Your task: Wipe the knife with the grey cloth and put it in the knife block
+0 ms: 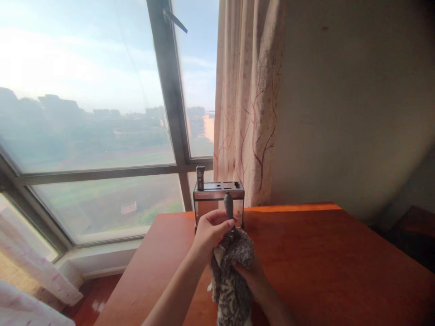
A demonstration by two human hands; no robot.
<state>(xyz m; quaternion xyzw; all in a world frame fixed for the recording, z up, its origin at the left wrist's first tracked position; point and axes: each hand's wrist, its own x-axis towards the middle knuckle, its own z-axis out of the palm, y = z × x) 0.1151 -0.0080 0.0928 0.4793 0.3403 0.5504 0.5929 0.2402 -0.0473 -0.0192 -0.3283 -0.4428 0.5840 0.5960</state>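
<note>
A: Where do things stand?

B: It looks like the wiping step. The left hand (211, 231) is closed round the lower end of a grey handle (229, 205) that sticks upright; I take it for a knife, though the blade is hidden. The right hand (252, 277) is wrapped under a speckled cloth (234, 267), gripping it so the cloth bunches around whatever runs below the handle.

A: And the rack?

B: A metal block (219, 199) with slots in its top stands at the far edge of the desk (322, 253), at twelve o'clock from the hands and just behind them. One dark handle (200, 177) already sits in a slot at its left end, toward eleven o'clock. The other slots look empty.

A: So what does the next move call for?

B: My guess: draw the cloth down and clear of the tool, keeping the fingers off any edge, since the cloth hides where that edge lies. Then lift the handle forward to twelve o'clock and line it up over a free slot. The curtain (249, 99) hangs close at one o'clock, so a straight, short reach seems best.
</note>
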